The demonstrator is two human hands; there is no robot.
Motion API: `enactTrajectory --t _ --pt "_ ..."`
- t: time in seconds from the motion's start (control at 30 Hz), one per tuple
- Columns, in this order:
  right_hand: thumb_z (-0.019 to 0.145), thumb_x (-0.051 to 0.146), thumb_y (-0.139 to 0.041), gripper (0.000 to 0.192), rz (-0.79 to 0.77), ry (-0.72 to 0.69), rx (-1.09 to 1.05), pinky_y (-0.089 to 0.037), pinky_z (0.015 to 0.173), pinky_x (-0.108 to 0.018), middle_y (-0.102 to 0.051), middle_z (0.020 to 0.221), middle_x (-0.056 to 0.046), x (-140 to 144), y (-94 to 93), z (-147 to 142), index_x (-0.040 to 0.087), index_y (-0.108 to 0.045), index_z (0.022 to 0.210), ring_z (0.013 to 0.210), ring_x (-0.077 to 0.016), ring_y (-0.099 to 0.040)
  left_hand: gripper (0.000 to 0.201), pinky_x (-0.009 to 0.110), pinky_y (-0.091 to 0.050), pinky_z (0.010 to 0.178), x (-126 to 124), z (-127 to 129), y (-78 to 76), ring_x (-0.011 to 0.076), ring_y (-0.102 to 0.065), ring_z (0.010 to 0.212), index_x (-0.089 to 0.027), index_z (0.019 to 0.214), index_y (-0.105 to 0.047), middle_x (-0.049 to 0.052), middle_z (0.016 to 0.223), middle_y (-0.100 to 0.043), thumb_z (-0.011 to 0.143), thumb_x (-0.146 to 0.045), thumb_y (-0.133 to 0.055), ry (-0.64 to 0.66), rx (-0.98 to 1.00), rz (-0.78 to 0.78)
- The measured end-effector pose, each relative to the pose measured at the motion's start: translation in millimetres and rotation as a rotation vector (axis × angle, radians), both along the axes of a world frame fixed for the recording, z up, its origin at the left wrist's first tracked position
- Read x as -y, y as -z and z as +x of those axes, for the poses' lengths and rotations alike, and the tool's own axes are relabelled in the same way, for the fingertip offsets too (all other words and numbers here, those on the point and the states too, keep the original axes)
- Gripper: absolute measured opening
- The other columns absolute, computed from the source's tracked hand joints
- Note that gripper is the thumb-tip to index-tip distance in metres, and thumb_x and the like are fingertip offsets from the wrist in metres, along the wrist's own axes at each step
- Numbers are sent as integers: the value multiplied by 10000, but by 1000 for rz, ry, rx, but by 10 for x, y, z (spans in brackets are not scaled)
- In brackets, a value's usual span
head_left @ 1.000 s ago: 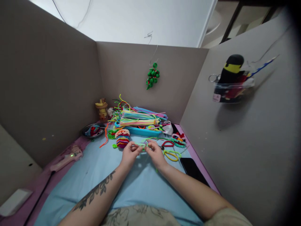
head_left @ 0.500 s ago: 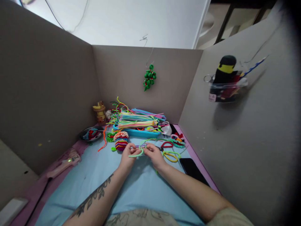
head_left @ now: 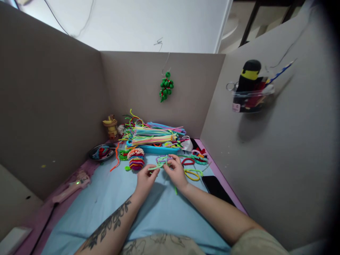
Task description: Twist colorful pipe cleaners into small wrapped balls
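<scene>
Between my hands is a light green pipe cleaner, bent into a loop together with a purple one. My left hand pinches its pale green end between thumb and fingers. On the other side, my right hand is closed on the looped part, its fingertips partly hiding the bend. Just left of my hands stands a striped, multicoloured pipe-cleaner piece. Close by on the right lie a red loop and a yellow loop of pipe cleaner.
Bundles of pastel pipe cleaners rest on a blue tray at the back. A black phone lies right, a pink glue gun left, near a metal bowl. Grey panels enclose the table on three sides.
My left hand has drawn slightly down and held the green end lower. My right fingers have lifted and shifted on the loop, which now shows more openly. The view has moved slightly.
</scene>
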State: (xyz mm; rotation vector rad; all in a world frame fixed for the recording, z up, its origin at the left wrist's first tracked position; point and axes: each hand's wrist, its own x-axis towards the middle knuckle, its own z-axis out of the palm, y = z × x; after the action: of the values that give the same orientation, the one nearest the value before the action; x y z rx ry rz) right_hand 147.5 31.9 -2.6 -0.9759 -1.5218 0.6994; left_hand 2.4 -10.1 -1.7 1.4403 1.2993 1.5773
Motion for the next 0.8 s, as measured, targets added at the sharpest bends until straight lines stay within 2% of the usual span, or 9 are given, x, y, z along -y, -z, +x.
enactTrajectory --t 0.17,0.3,0.37,0.5,0.57,0.67,0.73,0.8 --pt "701 303 -627 123 6 8 -9 -456 795 -320 -466 1142 -98 -30 17 7 189 -590 675 1069 -237 -499 327 209 -442 513 12 11 -72 126 -574 613 -168 896 -641 39 793 -643 643 -365 -701 5 133 -64" --pt "698 314 -625 131 -25 2 -48 -459 766 -308 -462 1153 -99 -69 7 29 194 -576 678 1074 -232 -494 266 201 -380 430 14 15 -114 117 -530 499 -147 758 -673 21 593 -612 644 -387 -688 13 99 -158" --pt "697 329 -622 150 -63 17 -93 -455 762 -304 -467 1156 -98 -112 2 53 195 -561 675 1084 -232 -487 261 199 -365 419 -20 -23 -105 117 -526 484 -144 724 -673 17 558 -604 629 -386 -696 6 98 -170" --pt "678 315 -644 174 -93 14 -127 -360 927 -343 -506 1122 -90 -207 24 90 190 -530 638 1130 -235 -465 291 187 -352 417 -167 -191 -49 92 -482 441 -139 702 -638 -8 517 -572 597 -401 -711 -67 172 -191" --pt "674 316 -645 183 -113 -18 -151 -318 965 -358 -523 1112 -84 -239 44 95 188 -522 631 1133 -237 -468 314 187 -342 420 -239 -272 -18 84 -457 433 -140 714 -623 -13 522 -567 598 -420 -703 -58 220 -201" --pt "678 327 -636 186 -127 -55 -153 -316 962 -359 -542 1079 -75 -259 58 105 188 -523 630 1125 -236 -475 336 207 -366 457 -287 -322 3 103 -477 472 -134 740 -634 2 553 -575 614 -441 -685 -10 117 -264" --pt "675 323 -640 172 -110 -53 -102 -336 941 -348 -534 1073 -76 -252 51 117 189 -539 641 1119 -234 -476 339 247 -424 559 -269 -307 -9 146 -542 608 -142 820 -654 37 680 -615 647 -433 -661 -86 -10 -168" --pt "670 323 -644 158 -95 -42 -47 -389 873 -328 -509 1093 -82 -224 36 121 190 -559 657 1111 -232 -476 324 305 -444 734 -219 -269 -37 196 -565 825 -173 900 -663 71 877 -625 672 -402 -650 -197 -153 27"
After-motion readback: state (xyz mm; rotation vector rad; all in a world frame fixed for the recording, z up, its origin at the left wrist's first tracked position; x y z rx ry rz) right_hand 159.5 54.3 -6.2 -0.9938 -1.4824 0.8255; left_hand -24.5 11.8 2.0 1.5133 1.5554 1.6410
